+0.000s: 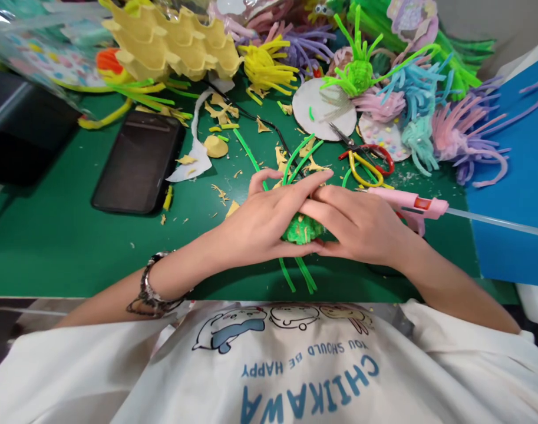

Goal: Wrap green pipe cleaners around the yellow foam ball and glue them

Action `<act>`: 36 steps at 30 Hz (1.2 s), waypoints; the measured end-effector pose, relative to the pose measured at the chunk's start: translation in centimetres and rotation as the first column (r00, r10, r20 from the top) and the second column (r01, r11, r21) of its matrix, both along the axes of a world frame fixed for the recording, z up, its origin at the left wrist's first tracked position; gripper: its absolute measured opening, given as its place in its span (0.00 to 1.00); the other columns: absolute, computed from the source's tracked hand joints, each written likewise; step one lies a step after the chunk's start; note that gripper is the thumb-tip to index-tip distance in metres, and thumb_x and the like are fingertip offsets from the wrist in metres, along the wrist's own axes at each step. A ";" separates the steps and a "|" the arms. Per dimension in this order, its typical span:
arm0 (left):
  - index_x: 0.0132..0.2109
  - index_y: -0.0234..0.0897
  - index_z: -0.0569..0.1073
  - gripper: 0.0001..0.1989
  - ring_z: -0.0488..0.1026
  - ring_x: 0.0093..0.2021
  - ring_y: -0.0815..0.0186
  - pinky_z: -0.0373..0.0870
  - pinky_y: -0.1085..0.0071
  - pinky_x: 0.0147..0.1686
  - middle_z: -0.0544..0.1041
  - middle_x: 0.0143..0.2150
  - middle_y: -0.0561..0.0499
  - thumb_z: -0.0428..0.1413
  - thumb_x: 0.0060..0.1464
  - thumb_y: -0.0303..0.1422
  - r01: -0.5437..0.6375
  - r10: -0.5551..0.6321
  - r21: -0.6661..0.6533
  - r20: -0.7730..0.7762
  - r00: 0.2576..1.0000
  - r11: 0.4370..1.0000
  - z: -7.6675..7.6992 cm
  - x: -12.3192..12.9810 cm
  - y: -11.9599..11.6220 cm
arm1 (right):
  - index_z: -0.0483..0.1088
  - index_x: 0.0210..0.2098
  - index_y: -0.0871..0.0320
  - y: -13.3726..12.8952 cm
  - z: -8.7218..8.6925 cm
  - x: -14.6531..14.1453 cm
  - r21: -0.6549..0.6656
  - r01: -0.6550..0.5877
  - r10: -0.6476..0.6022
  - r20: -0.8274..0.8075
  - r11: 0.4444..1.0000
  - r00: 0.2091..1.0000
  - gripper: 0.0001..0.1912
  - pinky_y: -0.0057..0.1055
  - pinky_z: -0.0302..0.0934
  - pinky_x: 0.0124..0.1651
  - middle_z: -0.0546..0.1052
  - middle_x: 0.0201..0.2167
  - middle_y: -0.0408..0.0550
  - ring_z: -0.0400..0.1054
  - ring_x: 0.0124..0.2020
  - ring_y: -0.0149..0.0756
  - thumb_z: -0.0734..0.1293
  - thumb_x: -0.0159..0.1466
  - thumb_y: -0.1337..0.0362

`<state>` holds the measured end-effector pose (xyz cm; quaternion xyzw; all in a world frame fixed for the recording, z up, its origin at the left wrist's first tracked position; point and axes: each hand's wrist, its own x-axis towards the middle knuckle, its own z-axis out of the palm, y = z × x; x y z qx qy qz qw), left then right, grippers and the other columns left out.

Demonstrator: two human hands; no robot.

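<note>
Between my two hands, near the table's front edge, sits a bright green bundle of pipe cleaners [302, 229], with stems sticking out to the front and back. My left hand [269, 215] wraps over its left side, fingers stretched across the top. From the right, my right hand [357, 221] closes round it, and the fingertips of both hands meet. Much of the bundle is hidden beneath the fingers. A pink glue gun [410, 202] lies just beyond my right hand, with a clear glue stick poking out of its back. Scissors [366, 159] with red and yellow handles rest behind it.
A phone [138, 162] lies at left beside a black box [25, 129]. Yellow egg carton [171, 44], white disc [324, 109] and colourful pipe-cleaner bundles [416, 88] crowd the back. Carton scraps litter the green table [52, 253]. A blue board [511, 194] is at right.
</note>
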<state>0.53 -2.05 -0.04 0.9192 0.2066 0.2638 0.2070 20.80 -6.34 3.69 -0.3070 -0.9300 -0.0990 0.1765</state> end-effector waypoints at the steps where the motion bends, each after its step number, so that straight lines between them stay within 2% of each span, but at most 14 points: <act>1: 0.70 0.39 0.48 0.40 0.77 0.53 0.57 0.57 0.57 0.60 0.77 0.57 0.41 0.53 0.60 0.53 -0.003 0.003 0.007 0.003 1.000 1.000 0.0 -0.1 0.1 | 0.61 0.55 0.63 0.0 -0.1 0.0 -0.008 0.011 -0.012 -0.011 1.000 1.000 0.16 0.33 0.70 0.37 0.77 0.43 0.53 0.73 0.43 0.38 0.59 0.70 0.62; 5: 0.70 0.40 0.50 0.40 0.77 0.53 0.55 0.59 0.58 0.56 0.71 0.63 0.38 0.53 0.60 0.55 -0.005 0.004 0.027 0.045 0.999 1.000 0.0 -0.2 0.6 | 0.56 0.60 0.61 -0.2 -0.4 0.1 -0.074 0.055 -0.064 -0.117 0.996 0.991 0.22 0.38 0.71 0.45 0.76 0.47 0.54 0.72 0.49 0.42 0.61 0.69 0.62; 8: 0.69 0.41 0.51 0.40 0.76 0.54 0.55 0.59 0.58 0.56 0.70 0.64 0.38 0.52 0.59 0.56 -0.020 0.020 0.011 0.066 0.998 1.000 -0.1 -0.2 0.7 | 0.56 0.60 0.62 -0.5 -0.5 0.1 -0.142 0.087 -0.111 -0.173 0.986 0.979 0.24 0.39 0.71 0.47 0.74 0.50 0.57 0.71 0.53 0.44 0.63 0.68 0.60; 12: 0.70 0.42 0.49 0.42 0.75 0.55 0.55 0.59 0.58 0.57 0.77 0.57 0.42 0.54 0.58 0.56 -0.041 0.043 -0.028 0.048 0.998 0.999 -0.2 -0.4 0.8 | 0.62 0.54 0.60 -0.9 -0.1 0.2 -0.185 0.122 -0.157 -0.189 0.975 0.969 0.16 0.34 0.70 0.44 0.75 0.42 0.51 0.72 0.45 0.38 0.60 0.67 0.72; 15: 0.71 0.42 0.47 0.43 0.76 0.54 0.54 0.59 0.57 0.57 0.78 0.54 0.43 0.55 0.58 0.55 -0.034 0.035 -0.034 0.017 0.999 0.999 -0.4 -0.4 0.9 | 0.66 0.49 0.57 -1.0 0.3 0.3 -0.147 0.118 -0.150 -0.235 0.982 0.960 0.17 0.32 0.69 0.44 0.74 0.36 0.46 0.71 0.41 0.33 0.57 0.65 0.77; 17: 0.71 0.43 0.46 0.44 0.76 0.54 0.54 0.59 0.56 0.56 0.78 0.55 0.42 0.55 0.58 0.55 -0.033 0.033 -0.041 0.006 0.999 0.999 -0.6 -0.4 0.9 | 0.66 0.49 0.56 -1.0 0.4 0.3 -0.156 0.098 -0.136 -0.259 0.983 0.956 0.15 0.32 0.68 0.44 0.73 0.36 0.45 0.71 0.40 0.33 0.58 0.67 0.75; 20: 0.73 0.43 0.42 0.47 0.75 0.54 0.52 0.60 0.57 0.54 0.77 0.57 0.41 0.55 0.57 0.56 -0.003 0.005 -0.057 0.031 1.000 0.998 -0.9 -0.3 1.0 | 0.68 0.49 0.55 -1.0 0.0 0.1 -0.136 0.083 -0.120 -0.291 0.987 0.949 0.10 0.31 0.67 0.38 0.71 0.35 0.45 0.69 0.37 0.32 0.62 0.69 0.65; 24: 0.73 0.42 0.40 0.48 0.76 0.53 0.52 0.62 0.58 0.51 0.77 0.56 0.39 0.52 0.57 0.58 0.022 -0.018 -0.058 0.059 0.998 0.998 -1.1 -0.4 1.2 | 0.71 0.48 0.55 -0.8 -1.0 -0.4 -0.079 0.119 -0.139 -0.337 0.990 0.931 0.14 0.30 0.64 0.33 0.68 0.33 0.45 0.66 0.35 0.32 0.63 0.68 0.55; 27: 0.73 0.41 0.38 0.48 0.76 0.52 0.54 0.63 0.58 0.51 0.77 0.56 0.40 0.53 0.59 0.55 0.006 -0.005 -0.034 0.035 0.999 0.999 -1.0 -0.6 1.2 | 0.73 0.45 0.57 -0.8 -1.4 -0.8 -0.093 0.130 -0.155 -0.355 0.987 0.922 0.12 0.29 0.64 0.34 0.66 0.33 0.45 0.65 0.35 0.32 0.65 0.67 0.57; 30: 0.73 0.41 0.36 0.48 0.76 0.53 0.55 0.63 0.58 0.54 0.77 0.58 0.44 0.54 0.59 0.52 0.000 -0.001 -0.010 -0.015 1.000 1.000 -1.0 -0.7 1.2 | 0.75 0.41 0.58 -0.8 -1.3 -1.1 -0.165 0.149 -0.203 -0.387 0.975 0.899 0.08 0.29 0.63 0.34 0.65 0.31 0.44 0.64 0.34 0.31 0.68 0.65 0.61; 36: 0.72 0.38 0.42 0.46 0.77 0.53 0.56 0.62 0.57 0.59 0.77 0.57 0.45 0.52 0.59 0.55 -0.001 -0.002 -0.055 -0.051 0.999 0.998 -1.1 -0.3 1.1 | 0.75 0.35 0.58 -0.5 -1.1 -1.6 -0.242 0.134 -0.231 -0.435 0.961 0.870 0.02 0.27 0.60 0.34 0.63 0.30 0.41 0.62 0.32 0.28 0.69 0.64 0.67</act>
